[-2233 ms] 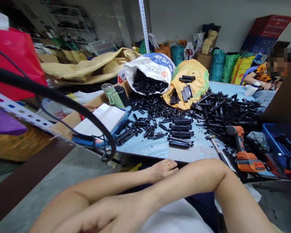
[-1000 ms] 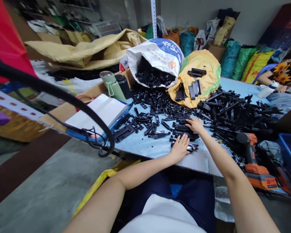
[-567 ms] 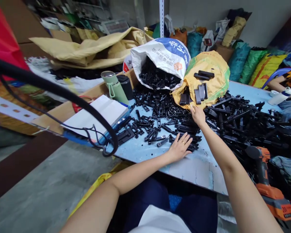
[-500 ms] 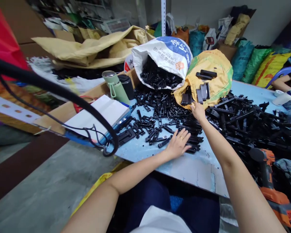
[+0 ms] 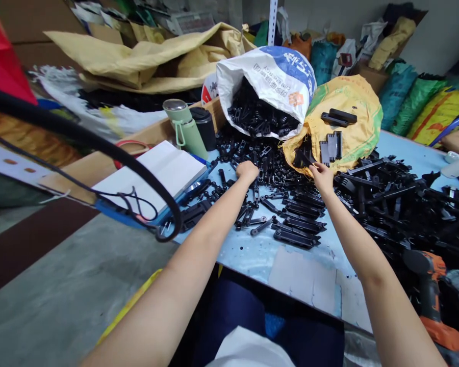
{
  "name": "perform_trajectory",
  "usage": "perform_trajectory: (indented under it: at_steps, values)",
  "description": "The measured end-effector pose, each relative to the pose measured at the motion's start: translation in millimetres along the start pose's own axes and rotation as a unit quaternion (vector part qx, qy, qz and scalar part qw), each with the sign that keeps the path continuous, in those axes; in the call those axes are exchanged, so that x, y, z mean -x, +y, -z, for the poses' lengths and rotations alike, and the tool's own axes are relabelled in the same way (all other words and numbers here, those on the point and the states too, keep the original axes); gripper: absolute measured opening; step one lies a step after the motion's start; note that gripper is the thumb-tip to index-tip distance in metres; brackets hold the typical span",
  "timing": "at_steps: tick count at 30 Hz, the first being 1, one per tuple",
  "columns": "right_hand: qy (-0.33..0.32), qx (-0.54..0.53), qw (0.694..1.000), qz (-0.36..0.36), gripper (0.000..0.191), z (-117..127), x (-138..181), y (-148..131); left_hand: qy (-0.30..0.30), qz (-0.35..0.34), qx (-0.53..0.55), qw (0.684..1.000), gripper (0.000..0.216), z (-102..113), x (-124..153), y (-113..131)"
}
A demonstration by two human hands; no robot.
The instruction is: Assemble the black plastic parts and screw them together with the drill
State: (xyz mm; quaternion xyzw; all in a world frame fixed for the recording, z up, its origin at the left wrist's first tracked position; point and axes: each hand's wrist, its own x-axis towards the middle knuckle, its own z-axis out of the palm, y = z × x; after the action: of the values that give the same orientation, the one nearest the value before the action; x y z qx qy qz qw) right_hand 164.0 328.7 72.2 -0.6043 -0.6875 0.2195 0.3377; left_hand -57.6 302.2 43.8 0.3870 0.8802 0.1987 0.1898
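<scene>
My left hand (image 5: 248, 171) is curled at the near side of a pile of small black plastic parts (image 5: 265, 165). Its fingertips are hidden behind the knuckles, so what they close on does not show. At the mouth of the yellow sack (image 5: 361, 109), my right hand (image 5: 323, 178) pinches the end of a flat black plastic piece (image 5: 306, 158). Between my forearms, several long black plastic pieces (image 5: 296, 237) lie side by side in a row. Loose black links (image 5: 260, 227) are scattered left of that row.
A white sack (image 5: 265, 63) spills black parts at the back. Left stand a green flask (image 5: 189, 135), a black cup (image 5: 205, 130) and an open notebook (image 5: 153, 171). A black cable (image 5: 110, 148) arches in front. Right are heaped black parts (image 5: 390, 188) and an orange-black power drill (image 5: 430, 290).
My left hand has left the row of long pieces, moved forward and left to the small parts, and curled. My right hand stays by the yellow sack's mouth. The view has shifted slightly.
</scene>
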Motion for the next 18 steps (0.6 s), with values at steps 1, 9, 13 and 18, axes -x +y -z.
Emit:
perform_trajectory:
  at_steps: [1, 9, 13, 18]
  values:
    - [-0.009, -0.055, 0.998, -0.006, 0.044, 10, 16, 7, -0.007, 0.004, 0.004, 1.0, 0.025, 1, -3, -2]
    - [-0.17, -0.174, 0.968, -0.055, 0.047, 83, 194, 72, 0.024, -0.144, 0.095, 0.985, 0.027, 1, 48, -31]
    - [-0.245, -0.028, 0.969, 0.0, 0.045, 120, 248, 96, -0.128, -0.231, 0.179, 0.948, 0.05, -5, 121, -57]
    - [-0.246, 0.182, 0.944, 0.121, 0.049, 110, 265, 86, -0.172, -0.38, 0.175, 0.892, 0.023, -20, 205, -76]
